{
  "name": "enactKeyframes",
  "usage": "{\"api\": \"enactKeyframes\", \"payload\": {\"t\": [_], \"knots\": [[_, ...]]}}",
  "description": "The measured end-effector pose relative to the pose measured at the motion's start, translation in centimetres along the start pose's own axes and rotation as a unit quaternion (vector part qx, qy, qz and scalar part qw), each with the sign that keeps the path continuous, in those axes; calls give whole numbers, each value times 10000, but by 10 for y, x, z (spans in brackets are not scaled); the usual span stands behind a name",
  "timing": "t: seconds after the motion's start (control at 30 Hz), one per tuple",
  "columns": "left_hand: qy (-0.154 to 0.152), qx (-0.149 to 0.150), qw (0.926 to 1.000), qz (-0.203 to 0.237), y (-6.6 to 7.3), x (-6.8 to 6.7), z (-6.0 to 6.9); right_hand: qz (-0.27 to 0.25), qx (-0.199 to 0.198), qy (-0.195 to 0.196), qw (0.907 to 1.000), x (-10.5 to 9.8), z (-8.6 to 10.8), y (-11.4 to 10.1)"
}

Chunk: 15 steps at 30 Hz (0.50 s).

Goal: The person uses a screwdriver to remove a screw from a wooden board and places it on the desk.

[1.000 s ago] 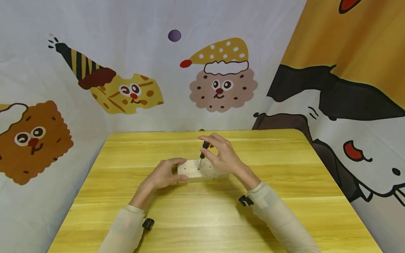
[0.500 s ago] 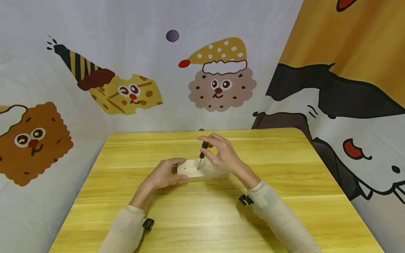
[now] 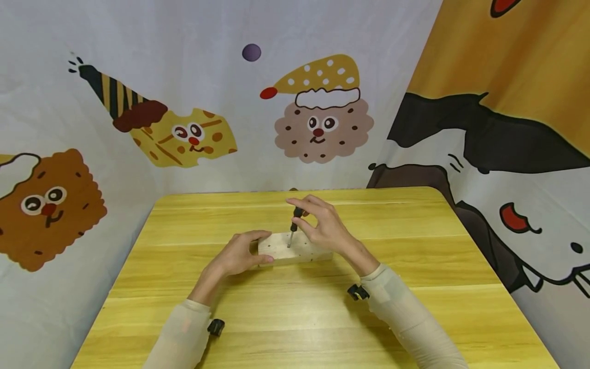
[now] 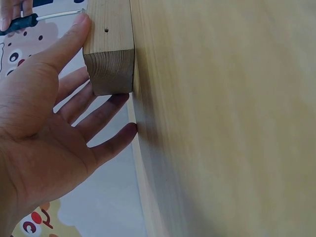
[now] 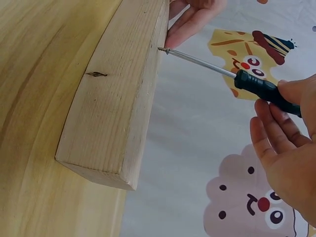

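Observation:
A pale wooden block (image 3: 276, 248) with small holes lies on the table. My left hand (image 3: 237, 253) holds its left end, thumb on the near side and fingers at the far side; in the left wrist view the block's end grain (image 4: 111, 74) faces the camera. My right hand (image 3: 329, 225) pinches the dark green handle of a screwdriver (image 5: 259, 86) between thumb and fingers. The shaft stands slightly tilted over the block's top face. At its tip a small screw (image 5: 163, 49) sits partly in the wood. The handle's far end is hidden by the right hand.
The yellow wood-grain table (image 3: 295, 318) extends around the block on all sides. Behind it hangs a white curtain (image 3: 207, 61) printed with cartoon figures. Each sleeve carries a small black wrist device, one on the left (image 3: 215, 327) and one on the right (image 3: 358, 292).
Between the earlier frames the head view shifts very slightly. Both hands, the screwdriver and the block stay in nearly the same place; the right fingers move only a little on the handle.

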State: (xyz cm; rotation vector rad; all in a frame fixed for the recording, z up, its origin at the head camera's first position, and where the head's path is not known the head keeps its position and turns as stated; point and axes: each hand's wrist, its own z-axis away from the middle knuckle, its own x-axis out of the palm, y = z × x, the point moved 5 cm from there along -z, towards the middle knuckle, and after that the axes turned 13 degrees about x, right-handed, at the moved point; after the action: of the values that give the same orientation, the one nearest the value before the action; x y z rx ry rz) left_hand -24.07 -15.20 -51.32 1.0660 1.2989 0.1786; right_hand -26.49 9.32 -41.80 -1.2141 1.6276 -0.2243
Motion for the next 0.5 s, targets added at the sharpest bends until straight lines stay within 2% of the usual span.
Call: {"api": "enactKeyframes", "payload": {"t": [0.5], "knots": [[15, 27, 10000, 14, 1, 1, -1, -47, -209, 323, 9992, -1, 2, 1]]}}
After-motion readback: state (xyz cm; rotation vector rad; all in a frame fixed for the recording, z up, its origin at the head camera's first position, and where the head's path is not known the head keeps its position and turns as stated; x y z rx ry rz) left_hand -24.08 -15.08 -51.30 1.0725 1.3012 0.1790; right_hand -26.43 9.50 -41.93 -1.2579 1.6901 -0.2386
